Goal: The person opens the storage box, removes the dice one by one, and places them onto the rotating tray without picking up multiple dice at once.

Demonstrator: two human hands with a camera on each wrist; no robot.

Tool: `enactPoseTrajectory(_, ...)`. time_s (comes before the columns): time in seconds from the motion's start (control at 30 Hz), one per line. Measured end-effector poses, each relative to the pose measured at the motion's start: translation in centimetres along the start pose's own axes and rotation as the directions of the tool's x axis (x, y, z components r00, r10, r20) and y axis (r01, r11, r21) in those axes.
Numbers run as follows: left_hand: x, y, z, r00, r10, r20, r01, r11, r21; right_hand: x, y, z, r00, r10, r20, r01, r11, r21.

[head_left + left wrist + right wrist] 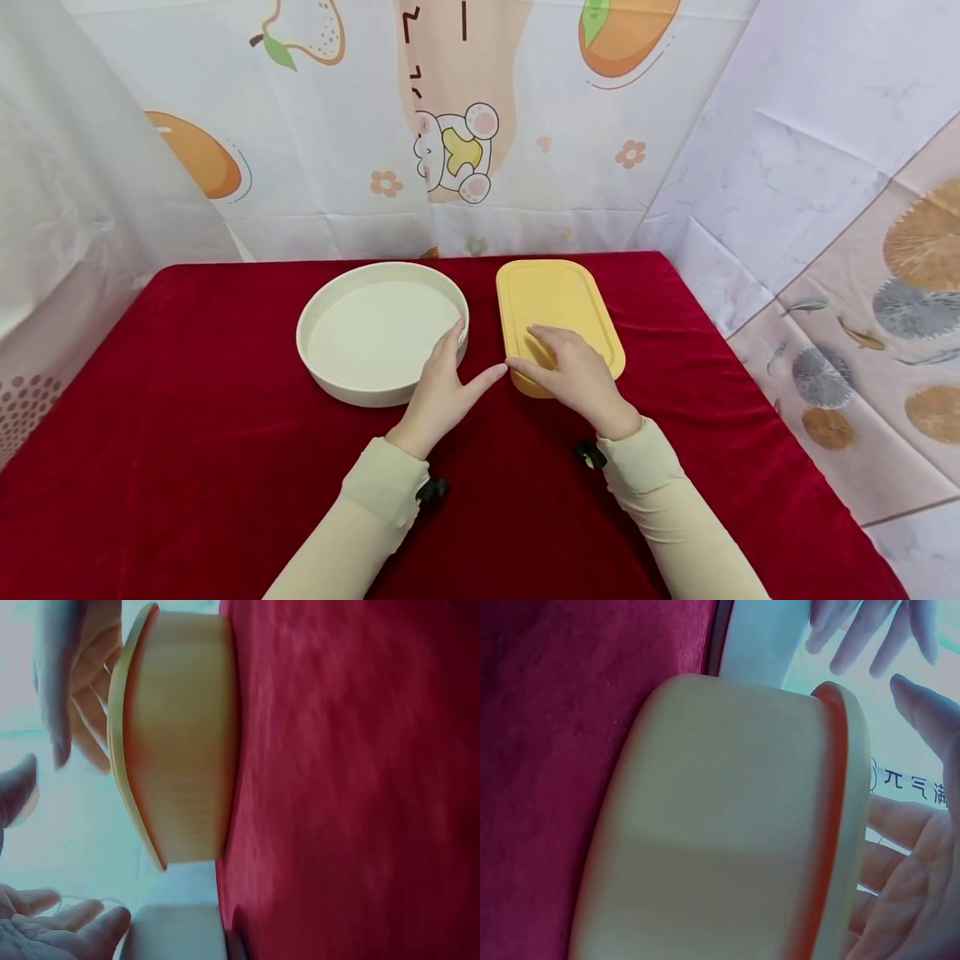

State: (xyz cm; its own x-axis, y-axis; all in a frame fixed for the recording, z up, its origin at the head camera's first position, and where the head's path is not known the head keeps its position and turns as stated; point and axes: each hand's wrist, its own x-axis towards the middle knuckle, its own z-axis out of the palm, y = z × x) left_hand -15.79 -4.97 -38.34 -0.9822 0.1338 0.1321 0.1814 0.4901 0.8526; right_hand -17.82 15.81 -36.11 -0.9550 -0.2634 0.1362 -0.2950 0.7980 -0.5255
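Observation:
A yellow rectangular box with a lid (555,292) stands on the cloth, right of centre. Over its near end hovers my right hand (577,375), fingers spread and slightly bent; whether a fingertip touches the lid I cannot tell. In both wrist views the box's side (184,742) and its overhanging lid rim (847,787) show, with the lid on. To the left lies a round cream tray (367,333) with a low wall. My left hand (438,392) is beside the tray's right edge, thumb stretched toward the right hand, and grips nothing.
Dark red velvet cloth (187,433) covers the table. Behind it hangs a printed curtain (322,167), and a marbled, patterned sheet (810,250) closes off the right side. Both wrists wear small black devices (432,490) near the cuffs.

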Motion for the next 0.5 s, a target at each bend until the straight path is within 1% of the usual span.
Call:
enactPoseTrajectory(0.1,0.0,0.2,0.5,1.0,0.008,0.011,-0.008,1.0,0.027,0.0,-0.1,0.1,1.0,-0.007,-0.012,0.007,1.0,-0.018)
enactPoseTrajectory(0.17,0.0,0.3,0.9,1.0,0.018,0.006,-0.018,0.999,0.032,0.1,0.0,0.2,1.0,-0.013,-0.021,0.012,0.999,-0.034)
enactPoseTrajectory(0.33,-0.1,0.6,1.8,0.999,0.034,-0.005,-0.034,0.999,-0.025,0.0,0.1,0.3,0.999,-0.026,-0.034,0.023,0.998,-0.067)
enactPoseTrajectory(0.5,0.0,0.7,2.5,0.999,0.036,0.023,-0.035,0.999,-0.015,-0.1,0.1,0.4,0.999,-0.032,-0.039,0.028,0.995,-0.101)
